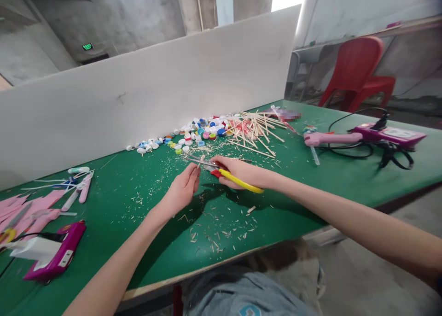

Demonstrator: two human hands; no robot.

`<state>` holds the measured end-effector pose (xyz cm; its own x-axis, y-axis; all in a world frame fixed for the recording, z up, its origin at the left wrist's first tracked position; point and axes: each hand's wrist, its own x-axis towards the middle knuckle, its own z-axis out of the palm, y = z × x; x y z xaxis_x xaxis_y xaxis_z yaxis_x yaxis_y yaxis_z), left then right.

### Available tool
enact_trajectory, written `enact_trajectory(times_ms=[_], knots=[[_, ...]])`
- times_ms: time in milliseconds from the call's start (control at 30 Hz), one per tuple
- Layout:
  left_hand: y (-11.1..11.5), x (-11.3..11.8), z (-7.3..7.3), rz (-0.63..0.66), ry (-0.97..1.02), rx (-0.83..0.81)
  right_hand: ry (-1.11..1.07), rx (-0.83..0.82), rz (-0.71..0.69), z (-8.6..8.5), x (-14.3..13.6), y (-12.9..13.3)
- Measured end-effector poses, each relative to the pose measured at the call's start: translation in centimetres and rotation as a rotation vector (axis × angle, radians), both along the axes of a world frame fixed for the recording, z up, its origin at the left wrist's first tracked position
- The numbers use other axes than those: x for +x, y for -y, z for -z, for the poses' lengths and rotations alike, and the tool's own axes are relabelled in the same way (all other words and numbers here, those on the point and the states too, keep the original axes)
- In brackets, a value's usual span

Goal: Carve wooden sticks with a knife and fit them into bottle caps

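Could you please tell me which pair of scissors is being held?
The scissors in the right hand; the other pair lies at far left, among pink pieces.

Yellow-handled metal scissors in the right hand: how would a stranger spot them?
Over the green tabletop, find the bare right hand near the picture's middle. It holds the yellow-handled metal scissors, unlike the second yellow-handled pair lying at the left edge.

"Tabletop [110,205], left edge?"
"Pink pieces [50,200], cut off by picture's edge."
"Far edge, towards right?"
"Purple item [292,115]: blurred, kind cannot be told."
"Inward from near edge?"
"Stick [202,159]: lower end hidden in left hand [182,187]."
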<state>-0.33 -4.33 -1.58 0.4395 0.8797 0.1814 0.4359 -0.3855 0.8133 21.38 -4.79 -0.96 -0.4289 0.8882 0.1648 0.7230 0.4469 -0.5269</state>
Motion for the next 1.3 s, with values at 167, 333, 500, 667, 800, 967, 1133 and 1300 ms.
enact_trajectory(times_ms=[167, 333, 500, 667, 800, 967, 1133, 1300], knots=[[0.8, 0.3, -0.4, 0.044, -0.035, -0.106, 0.019, 0.036, 0.036, 0.1, -0.1, 0.2], [1.3, 0.7, -0.2, -0.144, -0.066, 0.055, 0.042, 0.047, 0.068, 0.0, -0.2, 0.3], [0.9, 0.2, -0.2, -0.184, -0.079, 0.139, -0.006, 0.041, 0.053, -0.1, -0.4, 0.4], [0.7, -0.2, -0.8, -0.013, -0.024, -0.026, -0.059, 0.027, -0.018, -0.3, -0.4, 0.5], [1.2, -0.3, -1.6, 0.111, 0.014, -0.191, -0.048, 0.027, -0.018, -0.2, -0.3, 0.6], [1.3, 0.2, -1.3, 0.094, -0.008, -0.159, 0.013, 0.028, 0.019, -0.5, -0.3, 0.7], [1.0, 0.4, 0.5, -0.193, -0.003, 0.252, 0.072, 0.023, 0.095, -1.1, -0.5, 0.7], [0.8, -1.0, -0.4, -0.407, -0.012, 0.769, 0.111, 0.129, 0.197, -1.9, 0.1, 0.7]])
